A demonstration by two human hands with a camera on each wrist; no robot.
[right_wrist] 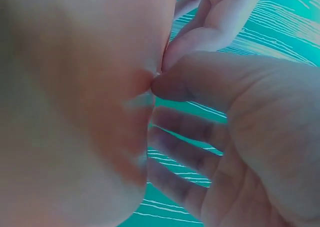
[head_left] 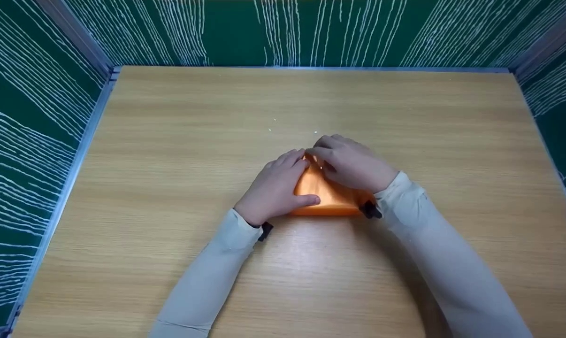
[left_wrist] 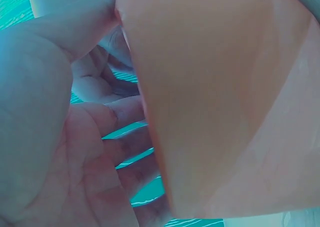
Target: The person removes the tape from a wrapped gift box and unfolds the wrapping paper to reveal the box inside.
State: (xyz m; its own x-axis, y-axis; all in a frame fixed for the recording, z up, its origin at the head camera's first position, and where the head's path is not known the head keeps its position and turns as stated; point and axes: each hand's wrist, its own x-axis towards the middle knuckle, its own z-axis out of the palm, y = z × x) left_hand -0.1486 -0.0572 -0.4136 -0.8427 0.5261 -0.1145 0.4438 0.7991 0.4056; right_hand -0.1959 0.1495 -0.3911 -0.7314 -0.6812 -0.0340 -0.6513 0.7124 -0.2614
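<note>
A glossy orange object [head_left: 330, 195] with a broad face and a straight near edge lies between both hands; its exact kind is unclear. My left hand [head_left: 280, 185] grips its left side, thumb laid across the upper face and fingers reaching to the far edge. At the far end my right hand [head_left: 353, 162] pinches the edge, close to the left fingertips. In the left wrist view the object's smooth face [left_wrist: 215, 97] fills the right half. Thumb [right_wrist: 185, 82] and object meet at the edge in the right wrist view, with the other fingers spread behind.
The wooden table [head_left: 184, 117] extends around the hands. A few small white specks [head_left: 316, 132] lie beyond the fingertips. Green walls [head_left: 231, 33] with white streaks border the back and both sides. Dark wrist straps [head_left: 370, 210] show at the cuffs.
</note>
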